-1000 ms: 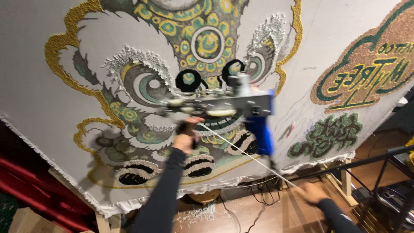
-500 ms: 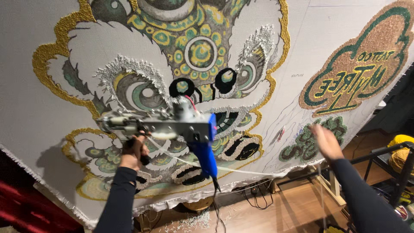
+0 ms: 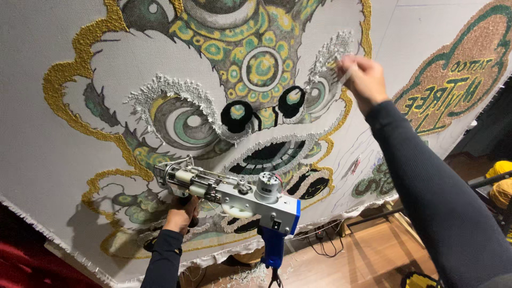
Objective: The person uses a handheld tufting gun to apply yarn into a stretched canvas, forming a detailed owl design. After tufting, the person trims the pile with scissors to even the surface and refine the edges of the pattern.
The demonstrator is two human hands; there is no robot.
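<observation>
Left hand (image 3: 180, 213): low in the view, fingers clamped around the front grip of the tufting gun (image 3: 229, 193) — the hand sits under the tool's metal nose.
Tufting gun: silver metal body with a small motor on top and a blue rear handle (image 3: 273, 246) hanging down; it lies nearly level, its nose pointing left, close to the stretched cloth (image 3: 42, 149), though contact cannot be told.
Right hand (image 3: 361, 79): raised high at the upper right, fingers pinched together on a pale strand or tuft at the cloth — what exactly it pinches is too small to tell.
Stretched cloth: grey backing filling most of the view, bearing a tufted lion-like face (image 3: 250, 69) in gold, green, black and white.
Second design (image 3: 453, 90): a brown and green tufted patch with lettering, at the right.
Floor (image 3: 368, 256): wood boards below the cloth, with cables and yarn scraps.
Yellow yarn (image 3: 501, 184): at the far right edge.
</observation>
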